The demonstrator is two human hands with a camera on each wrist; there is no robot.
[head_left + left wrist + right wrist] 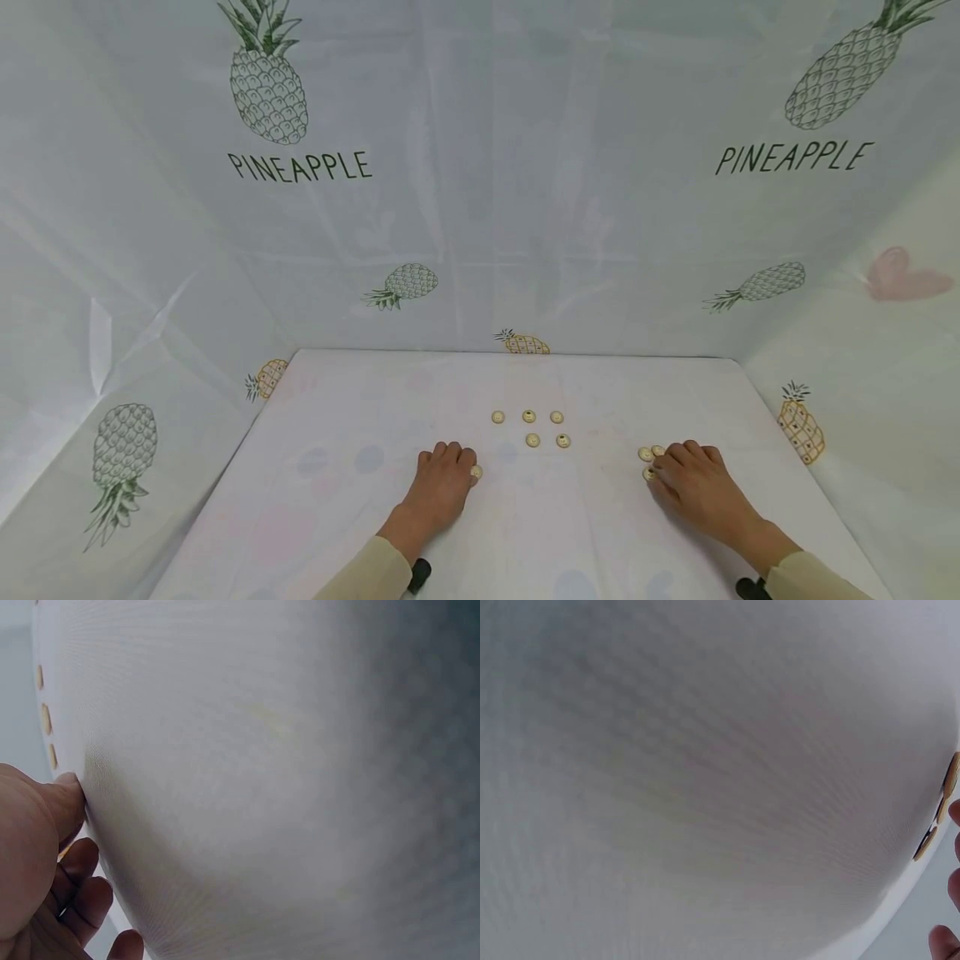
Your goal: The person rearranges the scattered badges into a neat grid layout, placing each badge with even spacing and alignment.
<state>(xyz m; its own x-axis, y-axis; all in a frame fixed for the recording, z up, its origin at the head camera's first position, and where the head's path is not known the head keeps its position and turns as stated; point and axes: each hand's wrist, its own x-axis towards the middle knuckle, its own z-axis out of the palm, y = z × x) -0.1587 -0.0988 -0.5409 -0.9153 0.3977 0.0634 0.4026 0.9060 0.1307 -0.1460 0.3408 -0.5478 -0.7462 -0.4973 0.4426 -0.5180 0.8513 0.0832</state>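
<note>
My left hand (444, 485) is low over the white table, pinching a small round pale-yellow disc (476, 472) between thumb and finger. In the left wrist view the thumb (67, 802) presses down at the cloth, and a sliver of the disc (65, 852) shows behind the fingertips. On the right side my right hand (697, 487) leans over three more discs. Its fingertips lie right at the edge of the nearest disc (649, 473). The other two, one disc (645, 454) and its neighbour (657, 450), sit just beyond; all three show edge-on in the right wrist view.
Several similar discs lie between the hands: three in a back row, with the middle disc (528, 416) among them, and two in front, including one disc (563, 441). A pineapple-printed curtain (480, 208) rises behind the white tabletop (360, 383) and along both sides.
</note>
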